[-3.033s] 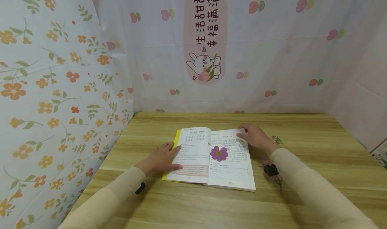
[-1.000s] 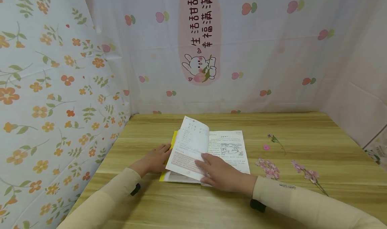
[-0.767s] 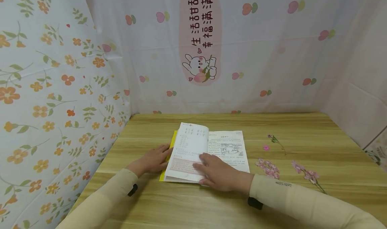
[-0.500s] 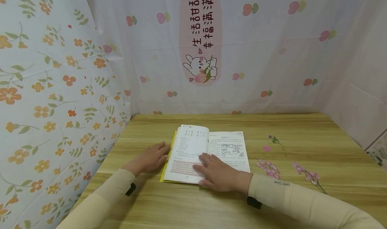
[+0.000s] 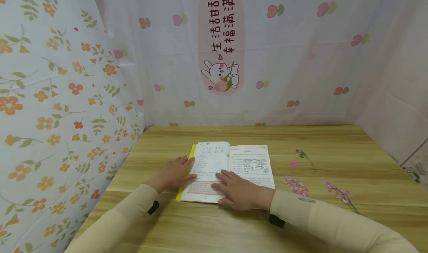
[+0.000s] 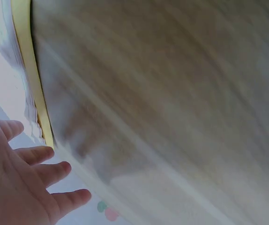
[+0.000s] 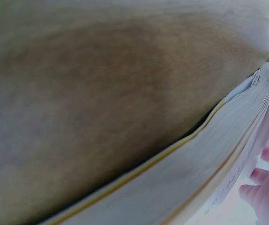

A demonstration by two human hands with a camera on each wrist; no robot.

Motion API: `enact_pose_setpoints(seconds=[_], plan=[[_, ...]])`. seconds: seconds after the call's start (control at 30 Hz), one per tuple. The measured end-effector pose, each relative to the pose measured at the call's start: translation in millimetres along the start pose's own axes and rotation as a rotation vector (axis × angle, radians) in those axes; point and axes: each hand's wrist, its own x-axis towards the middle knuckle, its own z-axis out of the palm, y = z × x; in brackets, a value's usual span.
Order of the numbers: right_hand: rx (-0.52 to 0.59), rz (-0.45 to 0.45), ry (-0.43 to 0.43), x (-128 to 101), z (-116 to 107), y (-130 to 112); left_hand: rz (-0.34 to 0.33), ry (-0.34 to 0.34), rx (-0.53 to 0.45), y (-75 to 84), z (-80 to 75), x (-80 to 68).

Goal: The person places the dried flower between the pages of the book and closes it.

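Note:
An open book point(image 5: 252, 154) with a yellow cover lies on the wooden table, printed text on both pages and a line drawing on the right one. My left hand point(image 5: 171, 174) lies at the book's left edge, fingers spread, thumb on the left page. In the left wrist view, the spread fingers point(image 6: 52, 173) show beside the yellow cover edge. Across the lower middle of the book rests my right hand point(image 5: 239, 191), its fingertips on the left page near the fold. The right wrist view shows the thick page block point(image 7: 209, 150) and part of that hand.
Right of the book lie a purple sprig point(image 5: 303, 155), a small pink flower point(image 5: 294, 164), a pink flower cluster point(image 5: 295, 186) and a pink sprig point(image 5: 341, 194). A patterned cloth point(image 5: 287, 59) hangs behind the table point(image 5: 207, 227), another point(image 5: 67, 108) at its left.
The right page has been turned over to the left and now lies flat; the purple flower on it is out of sight. My right hand moved from the top right corner to the fold.

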Motion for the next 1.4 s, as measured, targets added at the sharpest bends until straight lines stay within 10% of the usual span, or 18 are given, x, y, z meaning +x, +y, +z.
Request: enact_pose_setpoints(seconds=[0.83,1.4], plan=[[0.004,0.001,-0.021,-0.6,-2.6,4.0,-0.011,-0.002,0.065,0.1,15.3,3.1],[0.092,0.127,0.103,-63.8,-26.3,38.9,0.017,0.021,0.091,0.0,16.0,2.0]])
